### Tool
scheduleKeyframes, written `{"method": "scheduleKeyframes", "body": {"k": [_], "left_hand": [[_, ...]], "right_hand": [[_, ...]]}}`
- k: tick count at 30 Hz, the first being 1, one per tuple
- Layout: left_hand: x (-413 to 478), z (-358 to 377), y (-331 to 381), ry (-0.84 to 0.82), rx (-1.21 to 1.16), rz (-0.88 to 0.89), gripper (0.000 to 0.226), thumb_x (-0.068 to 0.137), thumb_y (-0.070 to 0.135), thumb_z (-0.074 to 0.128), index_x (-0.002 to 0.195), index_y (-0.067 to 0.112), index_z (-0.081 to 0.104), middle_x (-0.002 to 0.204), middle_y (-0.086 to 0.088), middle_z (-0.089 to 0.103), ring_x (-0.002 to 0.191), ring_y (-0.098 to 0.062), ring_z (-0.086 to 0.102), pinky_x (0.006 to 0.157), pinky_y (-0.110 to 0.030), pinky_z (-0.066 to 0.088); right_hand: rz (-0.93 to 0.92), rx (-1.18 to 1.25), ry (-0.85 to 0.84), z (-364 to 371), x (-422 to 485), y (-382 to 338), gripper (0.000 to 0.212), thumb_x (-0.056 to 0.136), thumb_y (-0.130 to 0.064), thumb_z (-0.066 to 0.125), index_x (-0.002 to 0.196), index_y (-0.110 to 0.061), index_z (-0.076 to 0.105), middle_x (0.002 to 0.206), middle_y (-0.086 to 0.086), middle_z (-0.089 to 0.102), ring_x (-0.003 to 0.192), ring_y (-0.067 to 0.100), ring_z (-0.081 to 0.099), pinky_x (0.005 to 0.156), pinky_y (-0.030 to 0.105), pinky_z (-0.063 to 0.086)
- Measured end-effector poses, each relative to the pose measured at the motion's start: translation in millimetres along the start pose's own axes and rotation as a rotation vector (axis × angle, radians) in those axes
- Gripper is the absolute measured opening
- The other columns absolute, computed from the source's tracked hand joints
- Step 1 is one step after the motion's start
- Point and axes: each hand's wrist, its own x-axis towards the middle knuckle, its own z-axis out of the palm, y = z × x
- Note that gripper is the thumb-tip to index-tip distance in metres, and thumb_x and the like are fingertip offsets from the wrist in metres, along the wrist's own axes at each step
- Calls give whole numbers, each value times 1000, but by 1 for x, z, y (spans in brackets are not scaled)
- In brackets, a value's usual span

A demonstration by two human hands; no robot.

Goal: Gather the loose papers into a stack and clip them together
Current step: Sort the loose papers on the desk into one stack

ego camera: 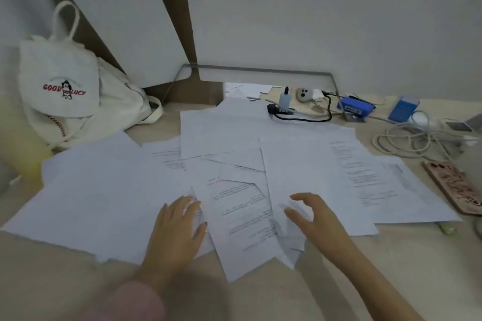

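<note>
2 hands work the loose papers (234,164) fanned across the desk (391,268): left hand (177,227) flat, fingers spread to pin sheets, right hand (310,214) half-curled, empty, seemingly ready to rake them inward.

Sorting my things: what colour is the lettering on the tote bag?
Red lettering on the white tote bag, head view.

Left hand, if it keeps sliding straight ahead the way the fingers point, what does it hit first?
The left hand lies flat on the loose papers, fingers pointing up and slightly right. Going on, it would likely meet only more overlapping sheets; depth is unclear.
</note>
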Motion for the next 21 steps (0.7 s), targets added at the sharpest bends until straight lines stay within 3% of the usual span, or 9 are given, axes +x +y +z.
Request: {"method": "scheduleKeyframes", "body": {"k": [3,7,10,12,14,15,17,19,21], "left_hand": [[-14,2,-19,122,42,-136,73,84,55,22,136,9,43,146,-16,39,138,-30,33,114,-42,16],[-13,-5,-39,67,66,-289,74,90,57,29,148,16,7,158,-15,0,146,-26,-1,118,-36,2],[-10,-4,-43,3,100,-342,74,89,58,32,146,14,19,155,-18,18,144,-29,17,114,-41,22],[-7,-2,-47,0,122,-309,68,84,53,35,131,5,48,132,-26,52,123,-37,52,87,-47,51],[-5,-5,-44,-38,166,-286,70,72,51,36,114,2,61,108,-26,66,97,-38,67,59,-44,57],[-7,-6,-43,-58,185,-271,73,68,54,34,115,3,61,109,-24,66,98,-37,67,59,-43,57],[-8,-8,-40,-57,170,-274,87,63,61,26,128,9,52,128,-20,57,119,-33,56,78,-44,54],[-8,-7,-38,-69,174,-277,92,59,59,22,133,10,46,135,-20,50,126,-34,48,86,-48,49],[-8,-8,-33,-52,186,-241,84,62,51,27,129,6,49,126,-24,55,116,-37,55,76,-47,54]], "right_hand": [[-22,-199,39,17,-3,7,53,88,-41,55,135,-21,40,147,-2,35,132,13,35,102,22,29],[-29,-367,70,36,0,11,71,86,-50,53,143,-17,28,156,6,19,144,19,17,114,28,18],[-30,-461,49,45,8,14,77,86,-54,49,146,-16,19,156,7,16,144,20,16,114,28,16],[-40,-523,23,49,10,12,71,90,-49,47,145,-15,19,153,6,23,141,21,21,112,27,22],[-78,-593,52,51,9,11,57,90,-35,53,138,-11,34,141,11,40,132,27,38,103,30,37],[-106,-641,58,52,9,11,52,83,-27,62,128,-8,46,127,14,52,119,31,51,91,31,48],[-141,-698,89,55,9,20,52,60,-19,79,107,-7,59,102,15,66,93,33,68,65,30,57],[-154,-701,89,55,9,25,54,55,-18,85,103,-7,63,103,15,70,91,33,70,61,30,58],[-192,-626,114,52,8,27,45,66,-15,80,108,-7,65,112,16,68,100,34,68,65,32,58]]}}
